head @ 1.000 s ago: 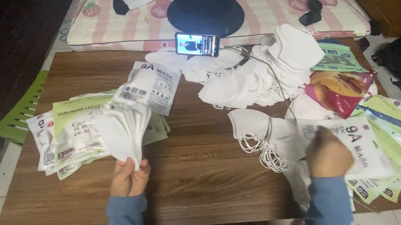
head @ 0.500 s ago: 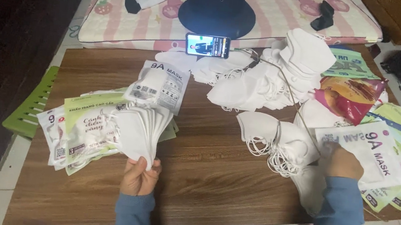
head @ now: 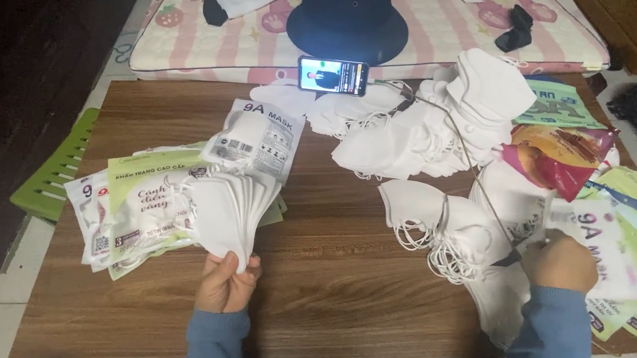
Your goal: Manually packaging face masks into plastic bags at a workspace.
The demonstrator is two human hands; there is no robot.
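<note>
My left hand (head: 225, 283) grips a fanned stack of white face masks (head: 228, 211) above the near left of the wooden table (head: 323, 275). Filled mask packets (head: 135, 206) lie in a heap just left of that stack. My right hand (head: 561, 261) rests closed at the right side, touching a clear printed empty packet (head: 606, 252) on a pile of such packets. Loose white masks (head: 448, 234) with ear loops lie just left of that hand.
A large heap of white masks (head: 436, 128) fills the back middle, with a phone (head: 332, 76) showing a video behind it. A red snack bag (head: 557, 154) lies at the right. A dark hat (head: 348, 13) sits on a pink mat beyond the table; a green stool (head: 55, 173) stands left.
The view has shifted slightly. My right hand has drawn a little toward me over the packets. My left hand keeps its hold on the mask stack.
</note>
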